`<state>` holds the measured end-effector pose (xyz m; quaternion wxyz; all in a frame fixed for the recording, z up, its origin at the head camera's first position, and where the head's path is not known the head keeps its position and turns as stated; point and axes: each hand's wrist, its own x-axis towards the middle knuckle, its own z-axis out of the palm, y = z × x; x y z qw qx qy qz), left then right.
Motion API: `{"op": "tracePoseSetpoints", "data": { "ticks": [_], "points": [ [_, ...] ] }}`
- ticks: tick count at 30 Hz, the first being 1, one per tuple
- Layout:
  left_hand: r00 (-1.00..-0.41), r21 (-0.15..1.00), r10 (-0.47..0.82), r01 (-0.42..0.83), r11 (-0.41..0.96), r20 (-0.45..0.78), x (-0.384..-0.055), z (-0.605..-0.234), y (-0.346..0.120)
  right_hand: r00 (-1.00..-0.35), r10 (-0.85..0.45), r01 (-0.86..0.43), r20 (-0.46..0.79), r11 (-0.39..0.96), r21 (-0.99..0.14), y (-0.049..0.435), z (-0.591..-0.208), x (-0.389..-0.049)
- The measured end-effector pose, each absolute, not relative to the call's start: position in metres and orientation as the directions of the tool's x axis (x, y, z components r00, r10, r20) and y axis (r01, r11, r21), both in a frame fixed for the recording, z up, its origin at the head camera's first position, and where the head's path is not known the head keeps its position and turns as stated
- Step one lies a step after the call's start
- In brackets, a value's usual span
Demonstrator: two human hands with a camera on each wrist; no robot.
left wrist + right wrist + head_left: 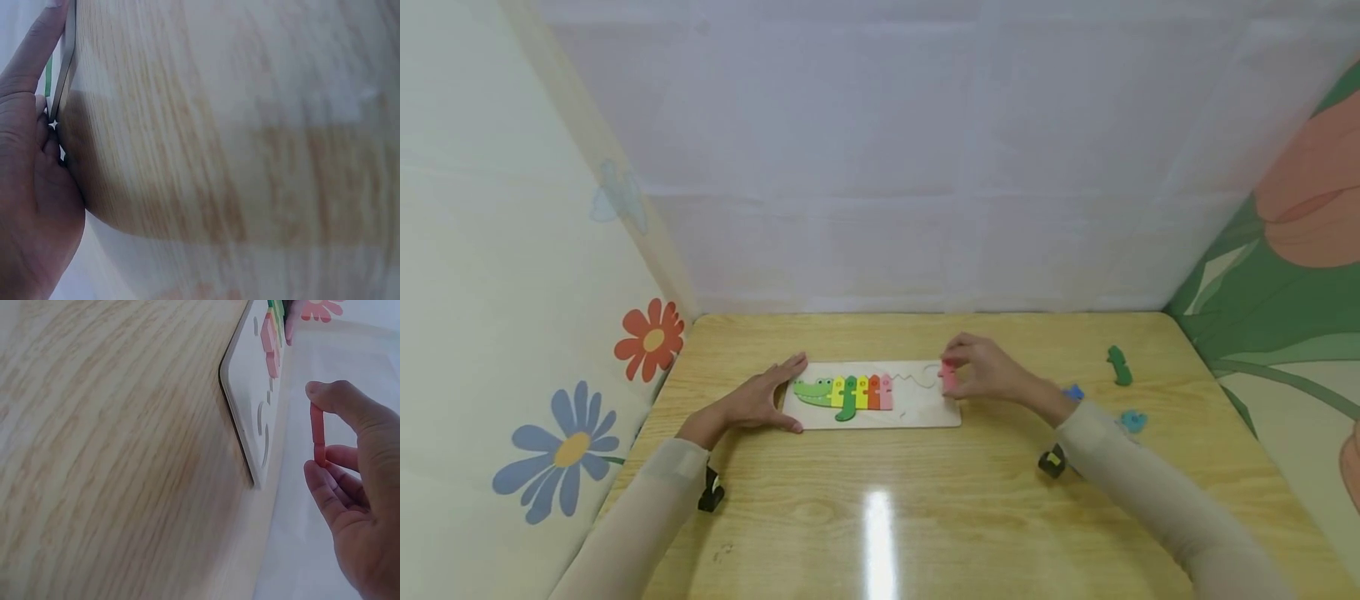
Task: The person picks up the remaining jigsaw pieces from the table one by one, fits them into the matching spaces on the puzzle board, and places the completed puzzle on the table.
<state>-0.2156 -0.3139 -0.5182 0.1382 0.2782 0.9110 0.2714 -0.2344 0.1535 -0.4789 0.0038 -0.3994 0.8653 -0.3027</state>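
Observation:
A pale wooden puzzle board [921, 410] lies on the table. On its left part a crocodile is laid out: a green head [812, 392], then yellow, green, yellow, orange and light pink pieces. Thin outline lines mark the bare right part. My left hand [756, 402] holds the board's left end, thumb at the front edge and fingers at the back edge. Above the board's right end, my right hand [988, 371] pinches a coral-pink puzzle piece [317, 425] upright between thumb and fingertips. In the right wrist view that piece is apart from the board.
To the right lie a dark green piece [1119, 366], a light blue piece [1133, 421] and a blue piece [1074, 392] partly behind the right forearm. Black objects [1052, 461] show under each wrist. A white cloth wall [925, 208] stands behind the table.

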Motion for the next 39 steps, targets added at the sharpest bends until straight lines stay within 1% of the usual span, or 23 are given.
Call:
{"op": "tracePoseSetpoints", "data": {
  "ticks": [9,16,25,39],
  "points": [
    [-0.809,0.581,0.578,0.420,0.697,-0.109,-0.213,-0.514,-0.312,-0.715,-0.674,-0.648,0.185,0.539,-0.539,0.141,-0.480,-0.228],
    [-0.807,0.590,0.581,0.419,0.691,-0.108,-0.215,-0.515,-0.312,-0.708,-0.673,-0.669,0.215,0.541,-0.510,0.133,-0.484,-0.228],
    [-0.807,0.576,0.579,0.420,0.701,-0.115,-0.215,-0.515,-0.312,-0.697,-0.678,-0.680,0.231,0.525,-0.512,0.123,-0.488,-0.228],
    [-0.809,0.579,0.574,0.409,0.705,-0.129,-0.215,-0.515,-0.312,-0.724,-0.660,-0.656,0.201,0.567,-0.498,0.103,-0.485,-0.224]
  ]
}}
